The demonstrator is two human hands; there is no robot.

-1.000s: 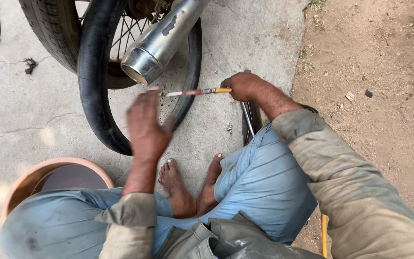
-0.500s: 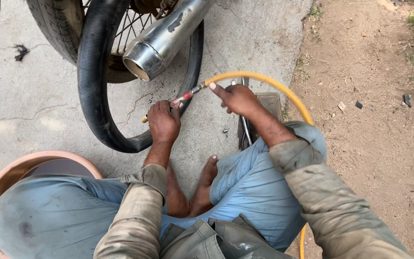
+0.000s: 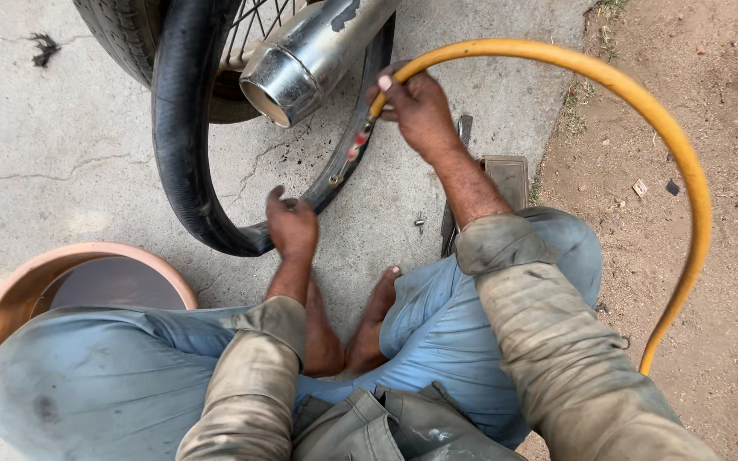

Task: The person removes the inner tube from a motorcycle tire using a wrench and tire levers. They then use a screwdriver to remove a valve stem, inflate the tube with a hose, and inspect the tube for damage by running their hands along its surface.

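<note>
a small pale scrap, square and flat, lies on the dirt [image 3: 640, 188] to the right, well apart from the hands, with a darker bit just beside it; what it is cannot be told. at lower left a round terracotta-coloured basin [image 3: 10, 294] stands on the cracked concrete floor [image 3: 61, 162], holding dark still water, partly hidden by the person's knee. the black inner tube [image 3: 183, 128] hangs in a loop from the motorcycle wheel [image 3: 121, 38], matte and dusty, its lower curve resting on the floor, passing behind the chrome exhaust pipe [image 3: 309, 55]. the left hand [image 3: 290, 226] has its grip clenched on the tube's lowest bend. the right hand [image 3: 420, 107] has its grip grasping the end of the yellow air hose [image 3: 676, 145], whose red-and-metal nozzle [image 3: 357, 141] points down at the brass valve [image 3: 335, 180] on the tube. the hose arcs wide over the dirt and comes down beside the right thigh.
</note>
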